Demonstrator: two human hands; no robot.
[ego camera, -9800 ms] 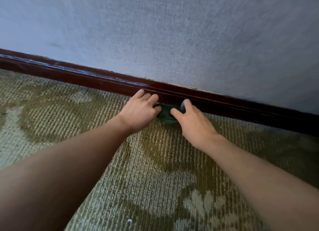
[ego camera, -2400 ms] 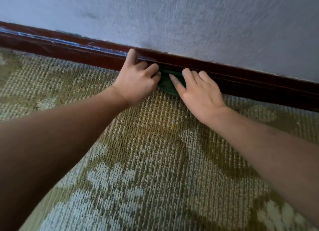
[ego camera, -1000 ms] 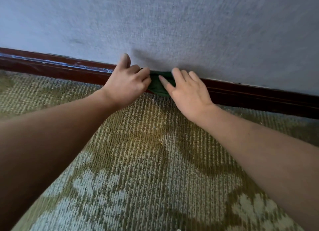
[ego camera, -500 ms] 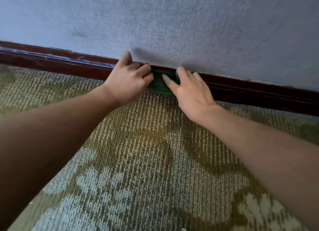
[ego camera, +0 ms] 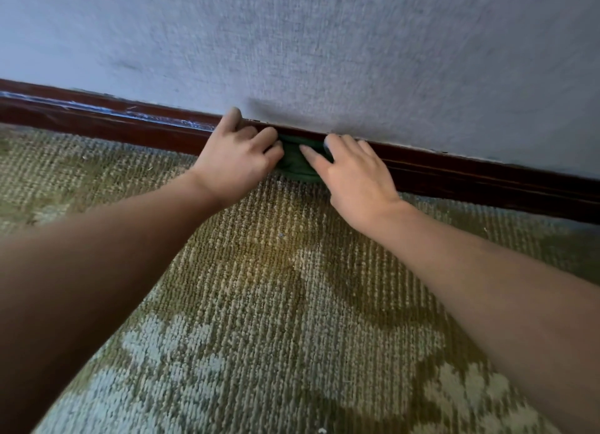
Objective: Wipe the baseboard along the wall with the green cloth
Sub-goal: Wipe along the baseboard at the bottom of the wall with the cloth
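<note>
Green cloth (ego camera: 293, 164) against baseboard (ego camera: 470, 174): mostly hidden. Only a dark patch shows btwn the hands, and its edges run under both. Left hand (ego camera: 238, 159): fingertips curled under, out of sight. Right hand (ego camera: 354, 177): underside hidden. Baseboard stretch behind hands + cloth is covered, and the board runs off both side edges. Wall (ego camera: 97, 27) above baseboard is smeared, esp. far corners. Left forearm (ego camera: 81, 271) and right forearm (ego camera: 487, 287), below baseboard, are cut by frame edges. Carpet (ego camera: 276, 303) is cut at bottom. White speck (ego camera: 322, 430) well below baseboard is too small to ID.
</note>
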